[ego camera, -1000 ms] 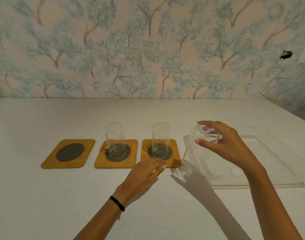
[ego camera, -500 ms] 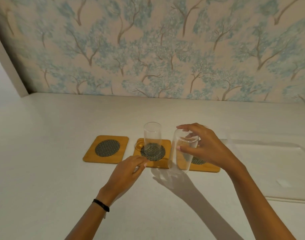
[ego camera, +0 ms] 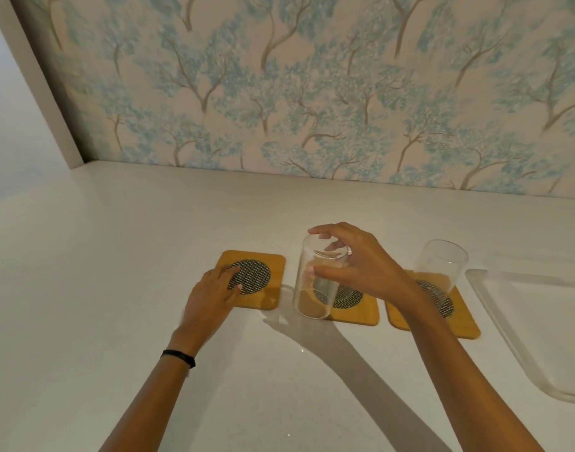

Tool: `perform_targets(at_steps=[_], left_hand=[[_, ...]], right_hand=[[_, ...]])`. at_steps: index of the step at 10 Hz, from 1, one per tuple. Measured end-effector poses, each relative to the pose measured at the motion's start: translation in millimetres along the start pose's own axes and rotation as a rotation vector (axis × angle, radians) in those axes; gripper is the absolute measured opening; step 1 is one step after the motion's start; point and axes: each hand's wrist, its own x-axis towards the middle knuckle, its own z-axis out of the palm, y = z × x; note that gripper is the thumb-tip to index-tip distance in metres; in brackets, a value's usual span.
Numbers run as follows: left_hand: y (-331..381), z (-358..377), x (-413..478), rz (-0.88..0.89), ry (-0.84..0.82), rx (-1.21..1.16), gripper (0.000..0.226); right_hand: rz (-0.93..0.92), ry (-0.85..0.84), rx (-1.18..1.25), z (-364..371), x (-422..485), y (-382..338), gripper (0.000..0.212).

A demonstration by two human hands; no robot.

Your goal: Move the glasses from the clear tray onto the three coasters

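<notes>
Gripping a smooth cylindrical glass (ego camera: 315,288) — right hand (ego camera: 361,269), above wooden coasters (ego camera: 354,308).

Clear, smooth glass in the held tumbler (ego camera: 317,282), glossy, with the wood tone behind showing through its wall. Same clear glass in the standing tumbler (ego camera: 439,272), faint highlights along the rim. Three coasters (ego camera: 273,296) of honey-coloured wood, smooth with a soft satin sheen, each inset with a dark woven mesh disc (ego camera: 250,276), rough and matt. Clear tray (ego camera: 495,314) of thick transparent plastic, glossy at the rounded edge. White table (ego camera: 84,288) matt, finely speckled. Wallpaper (ego camera: 312,93) matt, with a grainy, painted-looking tree print. Black wristband (ego camera: 178,357), matt, material unclear.
</notes>
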Motion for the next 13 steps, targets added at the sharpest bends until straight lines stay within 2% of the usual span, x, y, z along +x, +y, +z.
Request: perform_targets(at_steps=[2, 4, 7, 11, 13], left_hand=[[-17.2, -3.0, -0.1, -0.103, -0.046, 0.019, 0.045], [-21.9, -2.8, -0.4, -0.095, -0.107, 0.016, 0.046], [-25.3, 0.0, 0.8, -0.075, -0.079, 0.038, 0.046], [-27.0, -1.1, -2.9, -0.061, -0.067, 0.095, 0.045], [-26.7, -7.7, -0.5, -0.066, -0.041, 0.060, 0.037]], right_hand=[[-0.008, -0.014, 0.012, 36.9, 37.4, -5.6, 0.054], [0.011, -0.008, 0.008, 73.6, 75.0, 3.3, 0.055], [0.037, 0.012, 0.019, 112.2, 109.1, 9.9, 0.058], [0.036, -0.073, -0.013, 122.0, 118.1, 4.7, 0.060], [-0.002, -0.103, -0.052, 114.4, 115.2, -0.7, 0.060]])
